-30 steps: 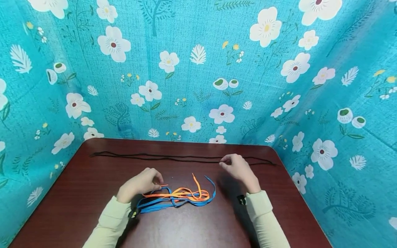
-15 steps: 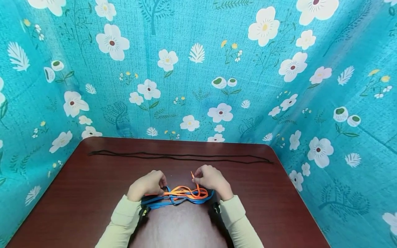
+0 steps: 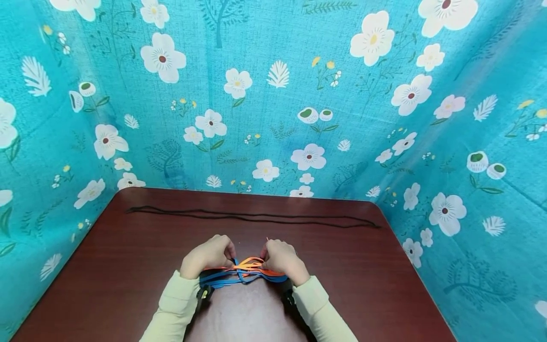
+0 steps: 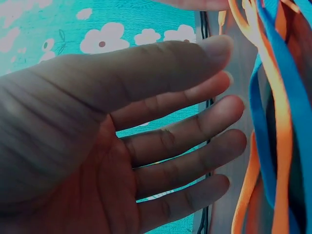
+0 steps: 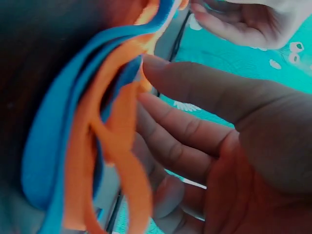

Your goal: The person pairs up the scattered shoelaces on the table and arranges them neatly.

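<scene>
Blue shoelaces (image 3: 222, 274) and orange shoelaces (image 3: 252, 260) lie in one loose, tangled bundle on the table. At its left end is my left hand (image 3: 209, 256). In the left wrist view that hand's fingers (image 4: 204, 117) are relaxed and spread, a small gap from the laces, with nothing between thumb and fingers. Around the bundle's right end is my right hand (image 3: 282, 259). Its thumb and fingertips reach the edge of an orange lace (image 5: 124, 122) in the right wrist view, with thumb and forefinger apart; some fingertips are hidden behind the lace.
A long black cord (image 3: 256, 217), doubled into a narrow loop, stretches across the back of the dark red table (image 3: 107, 266). Behind and beside the table hangs a turquoise flowered curtain (image 3: 256, 95).
My right hand has come from the black cord at the back right down and left, past the upright orange lace end, onto the bundle. My left hand has shifted slightly right along the laces.
</scene>
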`<action>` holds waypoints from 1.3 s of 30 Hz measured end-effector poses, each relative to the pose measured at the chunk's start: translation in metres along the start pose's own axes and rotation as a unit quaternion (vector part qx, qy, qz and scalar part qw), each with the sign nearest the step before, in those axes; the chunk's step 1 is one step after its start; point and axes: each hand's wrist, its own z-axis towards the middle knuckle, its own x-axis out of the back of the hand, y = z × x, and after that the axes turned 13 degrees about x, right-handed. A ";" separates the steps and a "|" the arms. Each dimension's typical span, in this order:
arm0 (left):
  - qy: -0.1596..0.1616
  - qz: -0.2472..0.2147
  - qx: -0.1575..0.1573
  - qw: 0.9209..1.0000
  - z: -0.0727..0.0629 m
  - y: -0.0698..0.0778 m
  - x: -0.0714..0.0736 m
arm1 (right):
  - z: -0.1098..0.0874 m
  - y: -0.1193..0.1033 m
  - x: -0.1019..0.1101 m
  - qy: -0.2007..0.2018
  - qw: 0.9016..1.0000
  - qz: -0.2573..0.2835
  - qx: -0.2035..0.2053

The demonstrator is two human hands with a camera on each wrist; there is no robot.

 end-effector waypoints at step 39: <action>0.012 -0.150 -0.146 0.978 -0.005 0.026 0.012 | -0.057 -0.020 0.078 0.159 0.976 0.108 0.107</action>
